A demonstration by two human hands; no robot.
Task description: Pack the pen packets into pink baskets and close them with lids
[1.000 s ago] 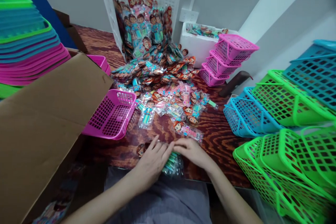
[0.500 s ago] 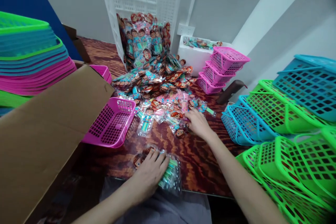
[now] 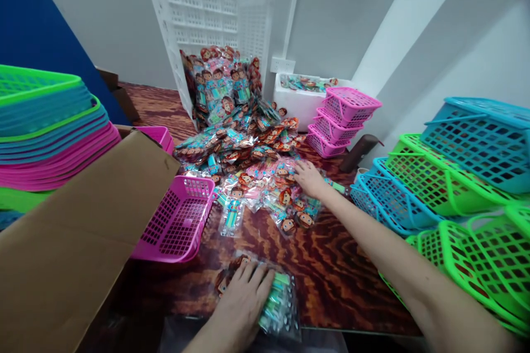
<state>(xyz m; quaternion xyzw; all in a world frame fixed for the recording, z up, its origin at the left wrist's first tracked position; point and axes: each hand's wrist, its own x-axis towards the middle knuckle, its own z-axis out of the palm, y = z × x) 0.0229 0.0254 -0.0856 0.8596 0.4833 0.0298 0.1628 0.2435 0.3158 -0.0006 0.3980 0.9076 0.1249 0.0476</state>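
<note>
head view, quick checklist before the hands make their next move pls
1. Left hand on the bundle: ok, laid over it.
2. Bundle wholly on the table: not ok, its near end seems to stick out past the front edge.
3. Right hand at the pile: ok, at its right side.
4. Right hand gripping a packet: cannot tell, the hand hides it.
5. Near pink basket upright: ok, beside the box.

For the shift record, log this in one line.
left hand: on stacked packets | right hand: at packet pile | pink basket: beside cardboard flap
</note>
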